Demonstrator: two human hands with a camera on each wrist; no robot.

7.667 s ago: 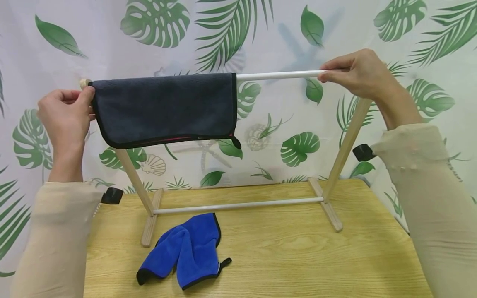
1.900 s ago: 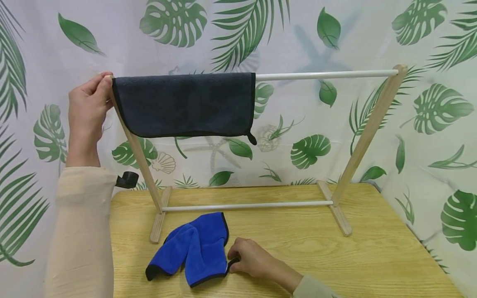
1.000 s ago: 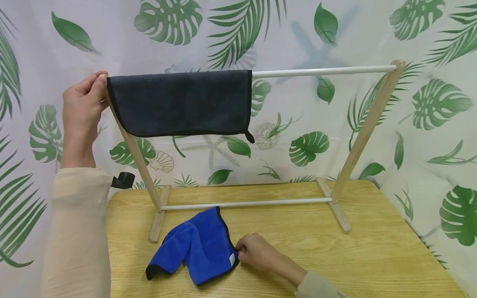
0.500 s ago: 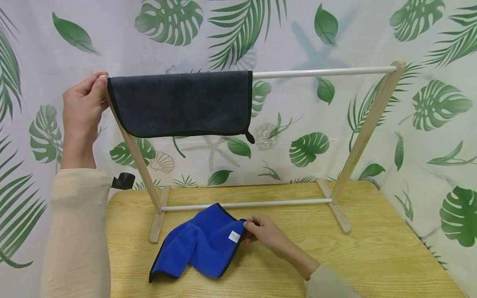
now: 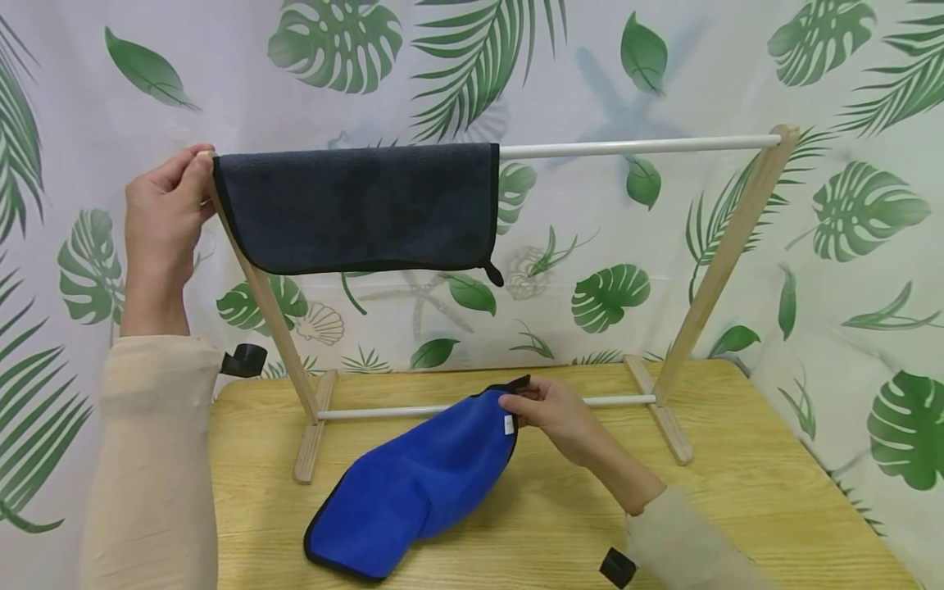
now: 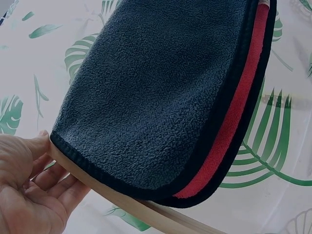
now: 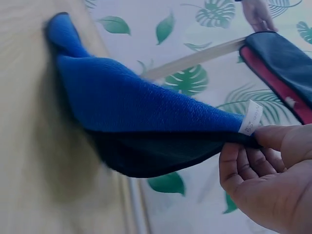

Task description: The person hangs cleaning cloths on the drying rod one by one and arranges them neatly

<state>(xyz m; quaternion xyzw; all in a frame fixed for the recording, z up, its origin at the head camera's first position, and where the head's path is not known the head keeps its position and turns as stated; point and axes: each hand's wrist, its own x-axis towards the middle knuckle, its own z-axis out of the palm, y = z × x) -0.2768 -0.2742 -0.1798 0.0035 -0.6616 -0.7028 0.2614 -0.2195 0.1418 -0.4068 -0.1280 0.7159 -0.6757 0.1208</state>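
A dark grey towel (image 5: 354,209) with black edging hangs folded over the left half of the white top rod (image 5: 634,147) of a wooden rack. Its red underside shows in the left wrist view. My left hand (image 5: 165,209) holds the top of the rack's left upright (image 5: 269,315), beside the towel's edge. Between thumb and fingers, my right hand (image 5: 556,422) pinches a corner of a blue towel (image 5: 420,475), close to its white label (image 7: 251,117). That corner is raised in front of the lower rod (image 5: 619,401), while the opposite end trails low over the table.
The rack's right upright (image 5: 726,266) stands on a wooden foot (image 5: 667,430) on the wood-grain table (image 5: 590,524). Behind it hangs a leaf-patterned backdrop (image 5: 612,299). The right half of the top rod is bare.
My right hand has left the top rod, taken the blue towel by its corner and pulled it up and rightward, partly unfolding it. My left hand now holds the upright's top.
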